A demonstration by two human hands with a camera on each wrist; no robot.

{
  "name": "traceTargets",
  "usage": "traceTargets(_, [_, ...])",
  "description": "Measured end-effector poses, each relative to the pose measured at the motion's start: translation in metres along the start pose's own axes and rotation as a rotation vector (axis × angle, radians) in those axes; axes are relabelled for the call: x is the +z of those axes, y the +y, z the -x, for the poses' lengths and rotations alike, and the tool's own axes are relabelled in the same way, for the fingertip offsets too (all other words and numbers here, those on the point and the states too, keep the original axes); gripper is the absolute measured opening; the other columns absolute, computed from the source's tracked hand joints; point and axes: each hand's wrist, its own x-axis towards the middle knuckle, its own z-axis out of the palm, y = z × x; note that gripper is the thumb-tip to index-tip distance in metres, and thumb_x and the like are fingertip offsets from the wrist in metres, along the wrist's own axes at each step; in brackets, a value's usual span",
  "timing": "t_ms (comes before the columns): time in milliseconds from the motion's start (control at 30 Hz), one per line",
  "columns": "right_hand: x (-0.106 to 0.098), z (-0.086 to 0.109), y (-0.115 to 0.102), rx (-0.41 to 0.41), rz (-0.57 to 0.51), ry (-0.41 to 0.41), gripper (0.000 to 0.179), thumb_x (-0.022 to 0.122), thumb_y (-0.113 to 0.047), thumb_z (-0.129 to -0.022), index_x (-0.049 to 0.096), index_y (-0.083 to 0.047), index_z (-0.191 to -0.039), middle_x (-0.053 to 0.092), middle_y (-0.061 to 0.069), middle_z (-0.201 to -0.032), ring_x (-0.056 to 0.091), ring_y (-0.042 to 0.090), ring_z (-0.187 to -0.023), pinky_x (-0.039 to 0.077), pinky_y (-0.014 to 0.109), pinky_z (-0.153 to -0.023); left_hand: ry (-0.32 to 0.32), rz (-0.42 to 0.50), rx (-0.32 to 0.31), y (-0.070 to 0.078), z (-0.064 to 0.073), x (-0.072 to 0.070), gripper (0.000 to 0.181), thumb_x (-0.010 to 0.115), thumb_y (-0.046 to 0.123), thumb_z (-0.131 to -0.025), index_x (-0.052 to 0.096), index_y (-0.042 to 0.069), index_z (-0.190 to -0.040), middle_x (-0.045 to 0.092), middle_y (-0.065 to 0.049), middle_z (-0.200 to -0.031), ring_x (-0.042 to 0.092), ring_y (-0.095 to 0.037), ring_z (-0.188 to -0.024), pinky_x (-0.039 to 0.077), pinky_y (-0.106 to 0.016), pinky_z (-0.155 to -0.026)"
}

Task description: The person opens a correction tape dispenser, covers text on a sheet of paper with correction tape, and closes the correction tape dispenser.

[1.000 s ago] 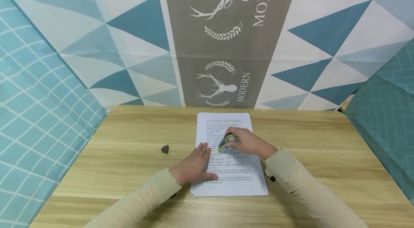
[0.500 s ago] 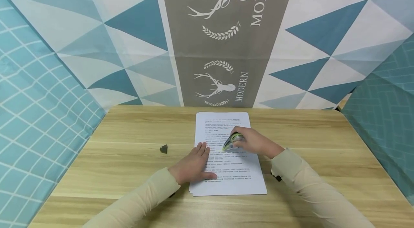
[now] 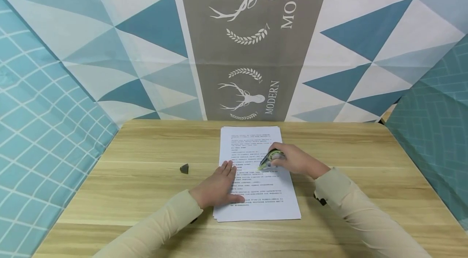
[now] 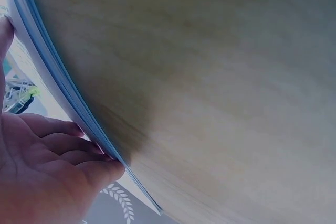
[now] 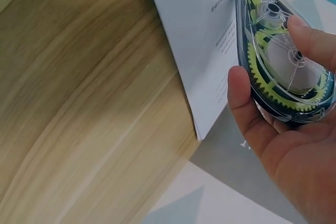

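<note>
A stack of printed paper (image 3: 256,209) lies on the wooden table. My left hand (image 3: 218,185) rests flat on its left side, fingers straight and thumb out to the right; the left wrist view shows that hand (image 4: 47,166) along the stack's edge. With my right hand (image 3: 292,158) I grip a correction tape dispenser (image 3: 269,158), its tip down on a line of print near the middle of the top sheet. In the right wrist view the dispenser (image 5: 286,51) has a clear case with green gears, pinched between thumb and fingers.
A small dark cap-like piece (image 3: 184,168) lies on the table (image 3: 146,148) left of the stack. Behind the table's far edge hangs a patterned cloth (image 3: 252,55). Blue tiled-pattern cloth (image 3: 36,128) borders the left side.
My right hand has drawn the correction tape dispenser rightward along the printed line. The left hand stays in place on the paper; the whole head view has shifted slightly.
</note>
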Motion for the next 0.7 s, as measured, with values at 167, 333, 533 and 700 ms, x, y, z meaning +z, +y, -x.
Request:
traceTargets(167, [-0.004,0.003,0.006,-0.007,-0.001,0.004,0.020,0.065,-0.019,-0.088,0.057,-0.014,-0.106,0.063,0.002,-0.098,0.054,0.014,-0.086,0.044,0.033,-0.078,0.004,0.002,-0.002,0.000,0.000,-0.001,0.099,0.054,0.066,-0.081,0.030,-0.008,-0.142,0.023,-0.027,-0.151,0.019,-0.038,-0.142,0.022,-0.045,-0.116])
traceTargets(333, [-0.007,0.007,0.010,0.017,-0.002,0.006,0.020,0.065,-0.019,-0.088,0.058,-0.014,-0.106,0.063,0.002,-0.097,0.054,0.014,-0.084,0.043,0.031,-0.076,0.005,0.003,-0.003,0.001,0.000,-0.002,0.098,0.055,0.065,-0.081,0.030,-0.008,-0.142,0.024,-0.027,-0.150,0.020,-0.038,-0.142,0.023,-0.045,-0.116])
traceTargets(533, [-0.006,0.009,0.010,0.055,-0.010,0.001,0.021,0.065,-0.020,-0.088,0.058,-0.015,-0.107,0.063,0.002,-0.099,0.054,0.015,-0.085,0.043,0.031,-0.076,-0.002,-0.010,-0.003,0.002,0.001,-0.002,0.098,0.054,0.065,-0.081,0.031,-0.008,-0.142,0.024,-0.027,-0.150,0.020,-0.038,-0.142,0.023,-0.045,-0.116])
traceTargets(700, [-0.005,0.011,0.010,0.070,-0.035,0.005,0.021,0.065,-0.020,-0.088,0.057,-0.015,-0.107,0.063,0.002,-0.100,0.054,0.015,-0.086,0.043,0.032,-0.077,0.004,-0.006,0.001,0.002,0.001,-0.003,0.098,0.054,0.065,-0.081,0.030,-0.008,-0.142,0.023,-0.028,-0.150,0.020,-0.039,-0.142,0.023,-0.045,-0.116])
